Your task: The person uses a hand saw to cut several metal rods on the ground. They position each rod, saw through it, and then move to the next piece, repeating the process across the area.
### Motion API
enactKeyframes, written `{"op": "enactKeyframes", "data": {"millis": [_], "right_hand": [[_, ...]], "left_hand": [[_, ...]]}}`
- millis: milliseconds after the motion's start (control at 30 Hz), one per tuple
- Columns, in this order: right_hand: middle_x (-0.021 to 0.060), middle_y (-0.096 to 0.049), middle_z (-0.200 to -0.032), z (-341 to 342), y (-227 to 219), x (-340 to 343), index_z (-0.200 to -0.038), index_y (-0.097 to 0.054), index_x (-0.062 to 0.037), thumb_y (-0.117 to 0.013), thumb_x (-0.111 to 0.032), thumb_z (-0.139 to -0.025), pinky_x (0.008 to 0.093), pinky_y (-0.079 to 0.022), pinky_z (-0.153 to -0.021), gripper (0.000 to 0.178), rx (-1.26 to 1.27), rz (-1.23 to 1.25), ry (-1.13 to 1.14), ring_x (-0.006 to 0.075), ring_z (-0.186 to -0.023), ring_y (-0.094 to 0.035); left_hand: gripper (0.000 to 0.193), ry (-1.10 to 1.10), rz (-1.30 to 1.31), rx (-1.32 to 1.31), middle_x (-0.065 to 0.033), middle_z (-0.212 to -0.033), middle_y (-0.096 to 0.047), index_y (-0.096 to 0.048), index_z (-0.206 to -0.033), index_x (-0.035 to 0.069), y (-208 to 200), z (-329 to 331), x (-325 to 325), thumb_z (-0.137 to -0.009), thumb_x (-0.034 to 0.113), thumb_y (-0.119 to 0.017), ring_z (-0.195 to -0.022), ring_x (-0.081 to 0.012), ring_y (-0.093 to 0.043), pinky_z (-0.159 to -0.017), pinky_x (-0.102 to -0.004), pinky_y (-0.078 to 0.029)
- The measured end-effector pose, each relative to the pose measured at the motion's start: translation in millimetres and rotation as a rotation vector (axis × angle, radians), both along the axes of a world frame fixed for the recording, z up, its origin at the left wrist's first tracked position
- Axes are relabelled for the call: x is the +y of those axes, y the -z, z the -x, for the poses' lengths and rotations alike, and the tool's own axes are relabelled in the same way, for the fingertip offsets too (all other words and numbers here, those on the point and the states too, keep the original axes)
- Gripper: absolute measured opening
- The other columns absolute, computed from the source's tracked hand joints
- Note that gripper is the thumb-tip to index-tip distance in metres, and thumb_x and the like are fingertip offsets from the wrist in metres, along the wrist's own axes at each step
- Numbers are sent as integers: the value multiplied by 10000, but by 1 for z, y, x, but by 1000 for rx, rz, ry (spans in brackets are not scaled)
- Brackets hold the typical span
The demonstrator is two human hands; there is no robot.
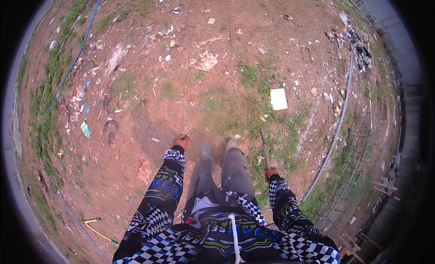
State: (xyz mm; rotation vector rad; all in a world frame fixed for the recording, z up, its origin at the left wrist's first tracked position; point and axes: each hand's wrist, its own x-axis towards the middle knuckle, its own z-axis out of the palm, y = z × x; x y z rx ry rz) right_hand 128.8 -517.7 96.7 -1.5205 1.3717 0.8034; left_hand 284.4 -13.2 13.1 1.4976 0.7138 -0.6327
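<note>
The right hand (272, 173) grips one end of a long, narrow, greyish tool (266, 151) jutting ahead of it; the left hand (181, 141) looks curled, contents unclear; the tool is best angled clear of the grey-trousered legs (234, 168)

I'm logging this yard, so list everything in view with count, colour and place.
Blade-like tool: one, grey, in the right hand
Square panel: one, white, ahead, right of centre
Crumpled sheet: one, beige, upper centre
Wrapper: one, blue and yellow, left
Hose-like line: at least one, blue, left
V-shaped item: one, yellow, green ends, lower left
Pipe: one, grey, right
Wire frames: uncountable, dark, right
Rubbish heap: one, mostly dark, upper right
Wood pieces: several, pale, lower right
Litter: uncountable, mixed, scattered
Grass: patches, green, throughout
Cord: one, white, at the chest
Sleeves: two, dark, checked, lower centre
Trousers: one pair, grey, lower centre
Shoes: two, pale, centre
Hands: two, bare; left hand curled
</note>
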Motion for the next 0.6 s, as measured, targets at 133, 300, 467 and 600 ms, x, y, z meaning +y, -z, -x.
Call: {"op": "enactKeyframes", "data": {"millis": [133, 300, 467, 600], "right_hand": [[57, -528, -625, -77, 30, -16, -1046, -581, -32, -625, -199, -888, 369, -406, -385, 234, 164, 4, -164, 190, -431, -491], [76, -544, -621, -198, 93, -47, -1118, -542, -53, -595, -330, -930, 377, -481, -415, 340, 327, -32, -380, 220, -451, -539], [133, -628, -759, -239, 120, -90, -1172, -537, -66, -493, -509, -936, 398, -524, -448, 504, 498, 16, -712, 255, -583, -657], [201, -659, -794, -313, 107, -94, -1164, -539, -53, -495, -519, -928, 428, -537, -511, 524, 688, -51, -700, 321, -641, -677]], "left_hand": [[240, 226, -313, -83, -107, -805, -677, -650, -943, 62, 43, -142, -42, -896, 297, -625, -608, -222, -637, -566, -358, -511], [269, 383, -570, -235, -140, -896, -701, -677, -980, 66, 165, -271, -120, -865, 306, -643, -818, -282, -677, -756, -369, -537], [370, 528, -501, 47, -217, -1145, -632, -637, -1130, 86, 297, -368, -164, -869, 341, -578, -1079, -355, -607, -940, -429, -484], [456, 544, -571, 153, -218, -1293, -524, -550, -1254, 67, 366, -421, -202, -866, 305, -572, -1167, -382, -535, -1004, -450, -444]]}}
